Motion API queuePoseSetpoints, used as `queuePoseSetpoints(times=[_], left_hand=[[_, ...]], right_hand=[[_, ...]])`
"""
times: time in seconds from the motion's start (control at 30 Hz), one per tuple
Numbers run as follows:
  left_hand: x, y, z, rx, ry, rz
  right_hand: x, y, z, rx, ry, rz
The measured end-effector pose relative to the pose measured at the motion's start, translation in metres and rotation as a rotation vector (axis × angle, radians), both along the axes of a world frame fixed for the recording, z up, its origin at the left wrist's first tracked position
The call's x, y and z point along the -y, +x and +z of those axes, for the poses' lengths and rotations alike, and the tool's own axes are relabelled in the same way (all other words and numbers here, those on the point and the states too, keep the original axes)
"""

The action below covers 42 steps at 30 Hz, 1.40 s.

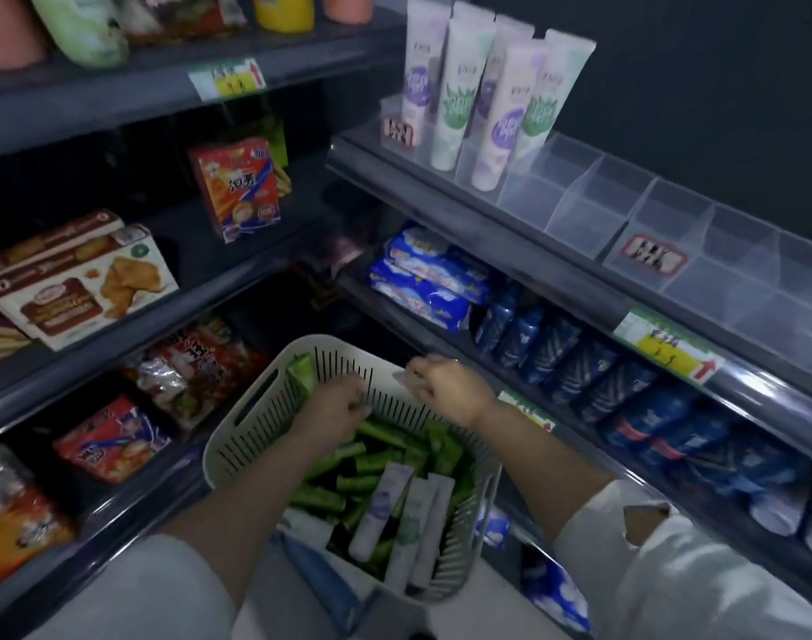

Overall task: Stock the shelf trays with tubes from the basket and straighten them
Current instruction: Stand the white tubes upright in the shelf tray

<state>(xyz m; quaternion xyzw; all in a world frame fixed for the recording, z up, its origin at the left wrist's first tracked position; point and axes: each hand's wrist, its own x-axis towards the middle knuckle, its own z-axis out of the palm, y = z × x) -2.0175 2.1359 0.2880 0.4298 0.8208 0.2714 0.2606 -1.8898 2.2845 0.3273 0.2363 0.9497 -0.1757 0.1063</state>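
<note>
Both hands are at the far rim of the basket (237, 438), in the lower centre of the frame. The left hand (344, 405) is curled into a fist against the inside of the slotted far wall, just beside a green tube (302, 370) that stands upright in the far-left corner; whether it grips anything cannot be told. The right hand (448, 383) is above the far-right rim with its fingers curled and pinching a pale piece (401, 377), judged to be the end of a tube, though blur prevents confirmation. The basket holds a dense layer of green tubes (381, 436) lying at mixed angles, with three pale tubes (383, 505) lying side by side on top near its close edge. The shelf trays (625, 210) are clear divided compartments along the shelf in the upper right of the frame. Five standing tubes (464, 99), some with purple print and some with green, occupy the leftmost compartments in the upper centre; they lean at slightly different angles. Every compartment to their right shows no stock. Progress assessment: stocking is at an early stage. Most compartments are unfilled, most stock is in the basket, and the standing tubes need straightening.
</note>
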Motion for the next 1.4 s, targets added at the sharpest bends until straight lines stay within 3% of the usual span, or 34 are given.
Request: queuePoseSetpoints(times=[0.23, 0.5, 0.7, 0.8, 1.07, 1.4], left_hand=[[0.001, 0.045, -0.099, 0.189, -0.320, -0.089], [-0.016, 0.072, -0.150, 0.187, -0.642, -0.123], [-0.020, 0.076, -0.156, 0.102, -0.652, -0.117], [-0.018, 0.075, -0.154, 0.160, -0.664, -0.078], [-0.009, 0.063, -0.115, 0.328, -0.459, 0.081], [-0.012, 0.010, 0.006, 0.345, 0.042, 0.218]], right_hand=[[0.010, 0.028, -0.096, 0.320, -0.169, -0.031], [0.017, 0.038, -0.160, 0.445, -0.125, 0.140], [0.020, 0.033, -0.171, 0.526, -0.073, 0.121], [0.021, 0.032, -0.170, 0.530, -0.075, 0.108], [0.021, 0.029, -0.147, 0.303, -0.388, 0.008], [0.006, -0.007, -0.028, -0.188, -0.386, -0.231]])
